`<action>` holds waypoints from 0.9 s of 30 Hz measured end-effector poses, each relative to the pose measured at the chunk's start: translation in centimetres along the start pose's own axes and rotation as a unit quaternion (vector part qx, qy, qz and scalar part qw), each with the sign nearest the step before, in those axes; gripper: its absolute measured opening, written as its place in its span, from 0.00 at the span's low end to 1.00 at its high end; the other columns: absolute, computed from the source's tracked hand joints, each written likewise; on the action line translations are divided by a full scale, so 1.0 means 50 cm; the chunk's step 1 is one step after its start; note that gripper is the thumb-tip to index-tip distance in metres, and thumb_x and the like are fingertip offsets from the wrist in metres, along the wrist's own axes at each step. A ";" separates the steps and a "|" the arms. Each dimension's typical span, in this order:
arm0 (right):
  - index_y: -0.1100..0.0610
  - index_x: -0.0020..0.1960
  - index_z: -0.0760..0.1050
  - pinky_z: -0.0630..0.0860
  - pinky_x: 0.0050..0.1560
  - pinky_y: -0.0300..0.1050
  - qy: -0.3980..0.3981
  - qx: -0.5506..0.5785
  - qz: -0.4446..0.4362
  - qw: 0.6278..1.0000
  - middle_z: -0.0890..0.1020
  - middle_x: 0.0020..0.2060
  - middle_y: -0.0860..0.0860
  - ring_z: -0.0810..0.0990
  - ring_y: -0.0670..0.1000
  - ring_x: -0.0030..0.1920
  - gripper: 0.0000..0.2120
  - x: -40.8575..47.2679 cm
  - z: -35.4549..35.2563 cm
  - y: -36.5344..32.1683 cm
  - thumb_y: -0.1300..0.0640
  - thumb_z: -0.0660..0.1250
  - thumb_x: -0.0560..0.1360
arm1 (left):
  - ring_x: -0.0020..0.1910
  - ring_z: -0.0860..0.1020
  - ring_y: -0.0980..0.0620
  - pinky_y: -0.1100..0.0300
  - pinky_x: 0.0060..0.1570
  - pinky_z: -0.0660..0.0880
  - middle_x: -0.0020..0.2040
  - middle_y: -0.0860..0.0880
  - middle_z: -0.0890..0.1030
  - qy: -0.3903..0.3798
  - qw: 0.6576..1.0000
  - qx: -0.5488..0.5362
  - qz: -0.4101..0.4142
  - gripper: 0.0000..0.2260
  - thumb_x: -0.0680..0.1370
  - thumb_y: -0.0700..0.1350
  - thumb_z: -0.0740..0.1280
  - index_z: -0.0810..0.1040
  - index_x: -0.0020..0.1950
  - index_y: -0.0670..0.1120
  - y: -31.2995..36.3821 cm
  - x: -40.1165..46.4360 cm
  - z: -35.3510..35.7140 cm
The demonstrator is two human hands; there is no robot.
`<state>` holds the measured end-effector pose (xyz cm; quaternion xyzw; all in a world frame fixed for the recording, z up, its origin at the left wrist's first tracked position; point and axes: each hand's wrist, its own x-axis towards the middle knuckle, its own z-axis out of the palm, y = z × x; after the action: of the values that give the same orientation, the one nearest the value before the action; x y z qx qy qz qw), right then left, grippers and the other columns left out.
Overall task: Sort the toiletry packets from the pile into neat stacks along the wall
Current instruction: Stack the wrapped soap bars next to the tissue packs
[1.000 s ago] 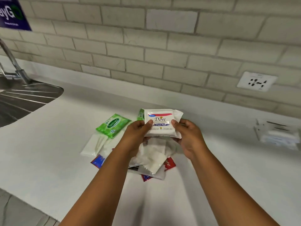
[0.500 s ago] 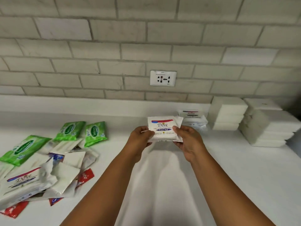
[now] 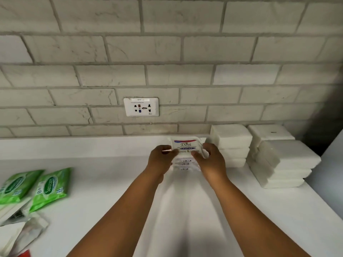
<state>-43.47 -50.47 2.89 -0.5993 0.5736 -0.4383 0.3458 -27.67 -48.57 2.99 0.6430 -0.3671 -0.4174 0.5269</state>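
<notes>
Both hands gripped one white soap packet by its side edges, left hand on the left, right hand on the right, right over a short stack of like packets by the wall. Two white stacks stood just right. Green wipe packets lay in the pile on the counter, far left.
</notes>
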 end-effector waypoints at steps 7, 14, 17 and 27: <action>0.53 0.59 0.75 0.75 0.50 0.42 0.002 -0.093 -0.045 0.995 0.83 0.52 0.50 0.80 0.55 0.53 0.20 0.068 0.049 0.033 0.45 0.71 0.71 | 0.44 0.80 0.52 0.65 0.37 0.74 0.51 0.49 0.81 0.049 0.996 0.073 0.021 0.15 0.77 0.46 0.68 0.75 0.62 0.43 -0.010 0.071 0.036; 0.53 0.65 0.72 0.70 0.61 0.53 0.060 -0.265 -0.132 0.953 0.78 0.59 0.53 0.73 0.58 0.61 0.25 0.081 0.074 0.056 0.43 0.68 0.73 | 0.52 0.80 0.49 0.55 0.51 0.79 0.57 0.48 0.80 0.066 0.993 0.097 0.001 0.17 0.76 0.52 0.68 0.76 0.63 0.47 -0.034 0.096 0.042; 0.53 0.62 0.76 0.72 0.59 0.54 0.093 -0.342 -0.259 0.898 0.78 0.60 0.53 0.74 0.59 0.62 0.20 0.078 0.079 0.058 0.49 0.72 0.72 | 0.50 0.82 0.48 0.54 0.50 0.80 0.56 0.48 0.81 0.055 0.997 0.051 -0.018 0.16 0.77 0.49 0.68 0.75 0.62 0.45 -0.032 0.099 0.048; 0.53 0.53 0.81 0.73 0.53 0.50 0.048 -0.351 -0.303 0.884 0.83 0.50 0.49 0.80 0.56 0.51 0.11 0.089 0.082 0.065 0.56 0.73 0.71 | 0.47 0.82 0.50 0.60 0.43 0.79 0.54 0.49 0.82 0.045 0.998 0.041 -0.016 0.15 0.78 0.48 0.67 0.75 0.63 0.45 -0.026 0.096 0.047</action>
<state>-41.10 -55.56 -1.05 -0.8044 0.4963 -0.3200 -0.0655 -27.96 -53.61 0.76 0.6880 -0.3494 -0.3814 0.5090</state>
